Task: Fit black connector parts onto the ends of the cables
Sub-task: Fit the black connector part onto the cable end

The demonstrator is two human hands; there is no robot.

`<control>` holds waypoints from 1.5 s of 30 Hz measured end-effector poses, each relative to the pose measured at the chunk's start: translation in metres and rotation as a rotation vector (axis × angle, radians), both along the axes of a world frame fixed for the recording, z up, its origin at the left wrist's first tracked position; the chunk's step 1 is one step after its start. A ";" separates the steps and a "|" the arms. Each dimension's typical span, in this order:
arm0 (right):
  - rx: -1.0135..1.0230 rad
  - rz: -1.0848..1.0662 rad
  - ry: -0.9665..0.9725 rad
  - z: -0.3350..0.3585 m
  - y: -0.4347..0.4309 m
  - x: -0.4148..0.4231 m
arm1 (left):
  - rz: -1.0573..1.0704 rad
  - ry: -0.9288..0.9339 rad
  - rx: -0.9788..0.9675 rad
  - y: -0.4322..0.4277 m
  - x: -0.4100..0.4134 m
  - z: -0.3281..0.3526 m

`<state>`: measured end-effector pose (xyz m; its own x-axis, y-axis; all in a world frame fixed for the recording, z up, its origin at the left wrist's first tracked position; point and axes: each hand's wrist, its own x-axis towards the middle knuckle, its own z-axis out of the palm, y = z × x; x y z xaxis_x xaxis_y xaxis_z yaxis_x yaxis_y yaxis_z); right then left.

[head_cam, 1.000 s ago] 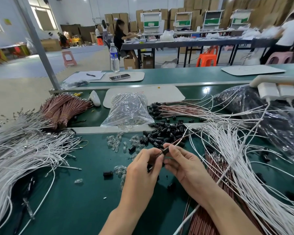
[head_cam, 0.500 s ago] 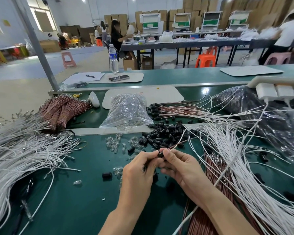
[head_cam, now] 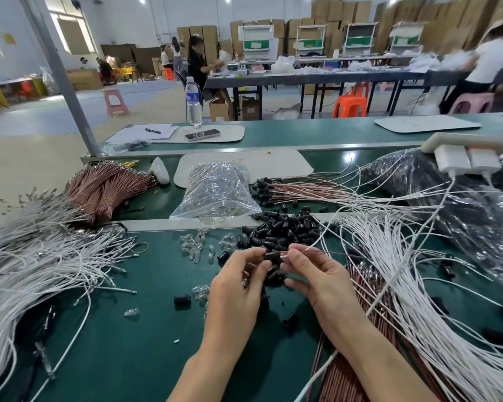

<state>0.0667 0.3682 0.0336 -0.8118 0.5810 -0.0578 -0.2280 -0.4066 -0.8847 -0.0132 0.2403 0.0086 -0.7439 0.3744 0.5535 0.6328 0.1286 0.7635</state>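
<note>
Black plastic: small cylindrical connector part (head_cam: 272,256) pinched between thumb and fingertips of the left hand (head_cam: 235,288); right hand (head_cam: 324,285) just beside it, fingers clamped on a thin cable (head_cam: 310,249) near its end, end pointing at the part's mouth; seated or not, can't tell. More black parts show under both sets of fingers; held or lying on the bench, unclear. Just beyond the hands: loose pile of black connector parts (head_cam: 282,227); beyond the left hand, scattered small clear plastic pieces (head_cam: 195,246); further beyond, crumpled clear plastic bag (head_cam: 215,192). Right of the right hand: fanned bundle of white cables (head_cam: 389,271); copper-brown cables (head_cam: 357,358) beneath them, beside the right forearm. Left of the left hand, well apart: big heap of white cables with metal tips (head_cam: 41,265); beyond that, tied copper-brown cable bundles (head_cam: 108,190). Beyond the pile, brown cables already capped in black (head_cam: 262,190). All on a dark green bench top (head_cam: 128,343).
</note>
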 end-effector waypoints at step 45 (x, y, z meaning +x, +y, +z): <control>0.018 0.249 0.051 -0.015 0.000 -0.005 | 0.130 -0.013 -0.407 0.004 0.005 0.002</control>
<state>0.0618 0.3684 0.0187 -0.9316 0.3635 -0.0046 -0.1674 -0.4403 -0.8821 -0.0084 0.2448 0.0105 -0.8054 0.4632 0.3697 0.5819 0.4994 0.6419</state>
